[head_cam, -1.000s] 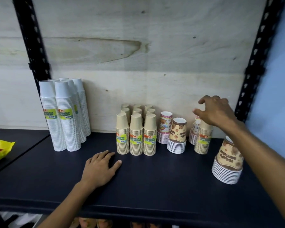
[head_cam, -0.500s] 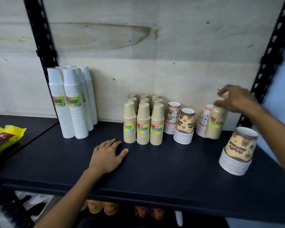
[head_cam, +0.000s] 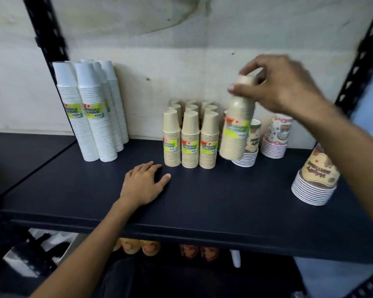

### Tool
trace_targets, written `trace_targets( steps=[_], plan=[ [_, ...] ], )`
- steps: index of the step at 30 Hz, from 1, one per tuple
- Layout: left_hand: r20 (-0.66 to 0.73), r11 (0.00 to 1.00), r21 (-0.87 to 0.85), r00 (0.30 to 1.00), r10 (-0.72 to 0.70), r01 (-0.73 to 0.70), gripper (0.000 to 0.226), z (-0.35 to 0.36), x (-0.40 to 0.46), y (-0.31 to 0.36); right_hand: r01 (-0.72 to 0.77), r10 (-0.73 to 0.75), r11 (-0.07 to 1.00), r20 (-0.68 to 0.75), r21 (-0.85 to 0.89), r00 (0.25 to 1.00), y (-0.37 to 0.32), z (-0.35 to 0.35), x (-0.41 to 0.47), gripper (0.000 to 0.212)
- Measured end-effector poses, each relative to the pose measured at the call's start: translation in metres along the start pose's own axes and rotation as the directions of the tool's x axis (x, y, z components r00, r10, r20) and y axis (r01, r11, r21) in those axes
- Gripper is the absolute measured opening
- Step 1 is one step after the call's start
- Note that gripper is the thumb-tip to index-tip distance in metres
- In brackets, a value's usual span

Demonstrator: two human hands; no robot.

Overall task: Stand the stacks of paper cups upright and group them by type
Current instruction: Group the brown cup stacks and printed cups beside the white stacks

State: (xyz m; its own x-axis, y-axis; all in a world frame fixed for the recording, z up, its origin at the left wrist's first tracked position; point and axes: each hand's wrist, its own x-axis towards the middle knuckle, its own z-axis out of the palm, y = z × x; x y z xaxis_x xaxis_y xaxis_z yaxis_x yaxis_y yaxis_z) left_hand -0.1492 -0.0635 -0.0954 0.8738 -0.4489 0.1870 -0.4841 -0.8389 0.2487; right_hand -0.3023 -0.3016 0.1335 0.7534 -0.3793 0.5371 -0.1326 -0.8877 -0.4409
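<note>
We pinch the top of a kraft stack (head_cam: 237,130) with our right hand (head_cam: 282,87), carrying it clear of the shelf (head_cam: 202,201) toward the kraft group (head_cam: 190,138), probably to join its type; blur hides the exact grip. Our left hand (head_cam: 143,183) rests flat for balance.
</note>
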Motion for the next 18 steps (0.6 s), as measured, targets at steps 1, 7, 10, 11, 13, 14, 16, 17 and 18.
trace_targets(
  steps=[1,7,10,11,13,14,16,17,18],
  plan=[
    [0.001,1.000,-0.001,1.000,0.002,-0.002,0.064,0.000,0.000,0.000,0.013,-0.013,1.000,0.016,-0.016,1.000,-0.005,0.014,-0.004,0.049],
    [-0.009,1.000,-0.006,1.000,-0.001,0.001,0.064,0.000,-0.001,0.000,0.053,-0.051,0.998,0.111,-0.019,0.993,-0.022,0.088,-0.016,0.045],
    [-0.010,1.000,-0.009,1.000,-0.001,0.001,0.064,0.000,0.000,-0.001,0.089,-0.087,0.996,0.086,-0.013,0.992,-0.029,0.110,-0.020,0.046],
    [-0.010,1.000,-0.010,1.000,-0.001,0.001,0.064,0.000,0.000,-0.001,0.103,-0.101,0.994,0.075,-0.026,0.992,-0.030,0.116,-0.021,0.047],
    [-0.013,1.000,-0.008,1.000,-0.001,0.001,0.063,0.001,0.000,-0.001,0.121,-0.119,0.992,0.069,-0.039,0.991,-0.029,0.127,-0.024,0.048],
    [-0.015,1.000,-0.007,1.000,-0.001,0.001,0.063,0.001,0.000,-0.002,0.126,-0.124,0.991,0.064,-0.039,0.990,-0.028,0.132,-0.025,0.049],
    [-0.016,1.000,-0.013,1.000,-0.002,0.002,0.063,0.001,0.000,-0.002,0.145,-0.144,0.989,0.031,-0.034,0.989,-0.025,0.139,-0.028,0.050],
    [-0.016,1.000,-0.016,1.000,-0.002,0.002,0.063,0.001,0.000,-0.002,0.153,-0.153,0.988,0.009,-0.028,0.988,-0.023,0.141,-0.029,0.052],
    [-0.015,1.000,-0.018,1.000,-0.003,0.002,0.064,0.002,0.000,-0.002,0.151,-0.151,0.988,-0.004,-0.016,0.988,-0.022,0.143,-0.031,0.054]
  ],
)
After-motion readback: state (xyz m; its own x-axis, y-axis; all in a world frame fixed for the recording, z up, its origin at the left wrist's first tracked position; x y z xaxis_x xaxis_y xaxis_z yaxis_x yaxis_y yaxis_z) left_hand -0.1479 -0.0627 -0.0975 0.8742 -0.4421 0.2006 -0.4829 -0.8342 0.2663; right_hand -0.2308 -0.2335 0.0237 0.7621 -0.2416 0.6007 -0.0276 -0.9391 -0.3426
